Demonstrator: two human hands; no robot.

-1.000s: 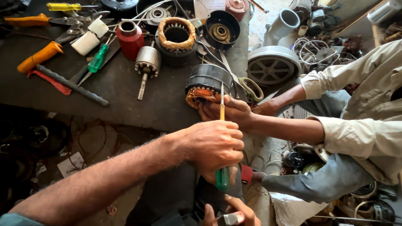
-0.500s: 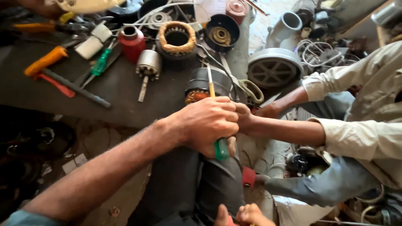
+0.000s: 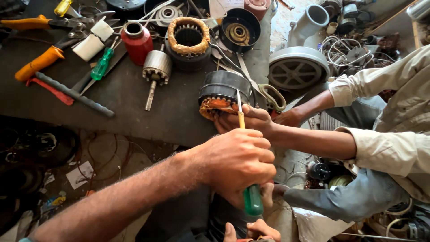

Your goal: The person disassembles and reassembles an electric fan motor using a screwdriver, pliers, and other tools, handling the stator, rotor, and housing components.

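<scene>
The left hand (image 3: pixel 239 163) is clenched around a green-handled screwdriver (image 3: pixel 252 199), fist closed tight on the upper part of the handle so that only the rounded green butt shows below the fingers. The yellowish shaft rises from the top of the fist and its tip rests against the near edge of a motor stator (image 3: pixel 222 94), a dark ring with copper-coloured windings that sits tilted at the near edge of the dark workbench (image 3: pixel 148 112).

The right hand (image 3: pixel 253 232) shows only at the bottom edge, near the person's lap: a thumb and curled fingertips. I cannot tell whether it grips anything.

A second person sits to the right, in a pale long-sleeved shirt (image 3: pixel 394 116). 1 of that person's hands (image 3: pixel 248 118) steadies the stator from its near side, touching the screwdriver shaft; the other hand (image 3: pixel 291 117) lies just to the right of it.

Farther back on the bench lie a rotor with its shaft (image 3: pixel 156 71), a second stator wrapped in tan windings (image 3: pixel 188 38), a red cylindrical can (image 3: pixel 136 41) and a small green screwdriver (image 3: pixel 102 65). To the far left are orange-handled pliers (image 3: pixel 38 62). Right of the bench stands a grey round housing (image 3: pixel 298 69).
</scene>
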